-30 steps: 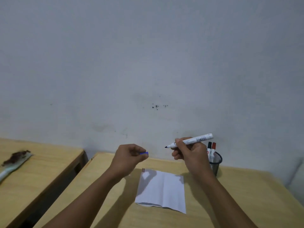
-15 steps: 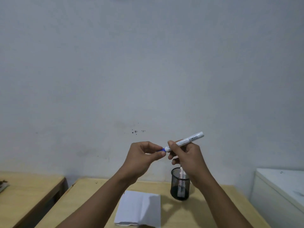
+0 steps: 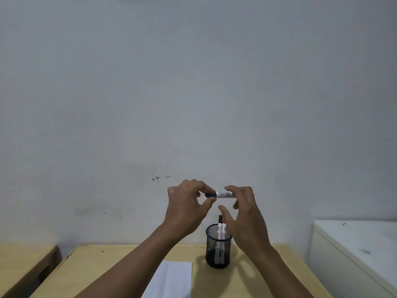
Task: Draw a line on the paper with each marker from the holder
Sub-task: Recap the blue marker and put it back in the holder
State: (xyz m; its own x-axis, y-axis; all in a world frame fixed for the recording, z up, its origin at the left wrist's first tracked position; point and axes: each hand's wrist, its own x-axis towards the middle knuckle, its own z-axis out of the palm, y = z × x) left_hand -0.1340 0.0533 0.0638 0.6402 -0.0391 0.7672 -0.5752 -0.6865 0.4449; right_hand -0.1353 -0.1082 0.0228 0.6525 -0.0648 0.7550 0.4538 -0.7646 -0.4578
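Above the black mesh holder (image 3: 218, 247), the white marker (image 3: 223, 194) lies level between both hands. The left hand (image 3: 186, 208) pinches its blue cap end; the right hand (image 3: 245, 214) has its fingers loosely spread at the barrel's other end, grip unclear. White paper (image 3: 171, 280) lies left of the holder.

Wooden table (image 3: 103, 267): paper (image 3: 171, 280), holder (image 3: 218, 248).
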